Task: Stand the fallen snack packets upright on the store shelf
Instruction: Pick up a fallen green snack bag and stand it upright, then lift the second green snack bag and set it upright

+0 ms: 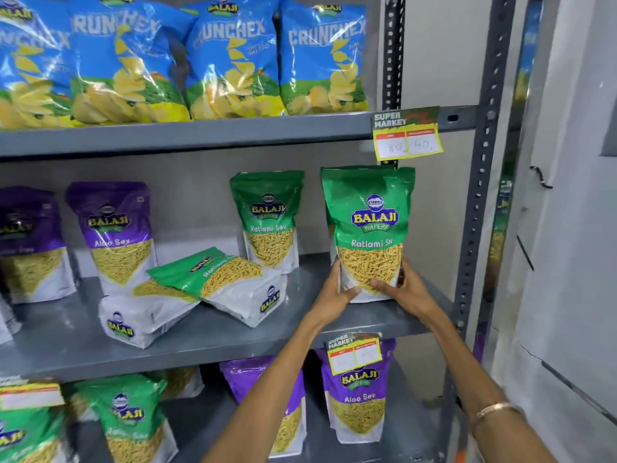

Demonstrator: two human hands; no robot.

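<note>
Right now both hands clasp one green Ratlami Sev packet (369, 228) by its lower end: the left hand (337, 292) wraps its left bottom corner with the thumb across the front, and the right hand (405, 289) grips the right bottom corner, fingers closed on the film. The packet stands upright, its base at or touching the middle shelf (233, 332), near the front edge.

Taking that packet as the landmark, the risk is plain. It sits close to the shelf lip, so if released with the base not flat it could tip forward off the edge; the contents look heaped low, which should help it stand, yet the tall top may sag. Another upright green packet (268, 218) stands to its left and further back. Further left and lower lie two fallen packets (213, 289), one overlapping the other, the upper one tilted; a careless reach across could nudge them forward.

The shelf is smooth grey metal, likely slippery under glossy film. A price tag (407, 135) hangs above the packet, and the perforated upright post (480, 195) rises just to its right, with a pale wall beyond. Blue Crunchex bags (230, 58) fill the tier above; purple Aloo Sev packets (115, 235) stand far left.
</note>
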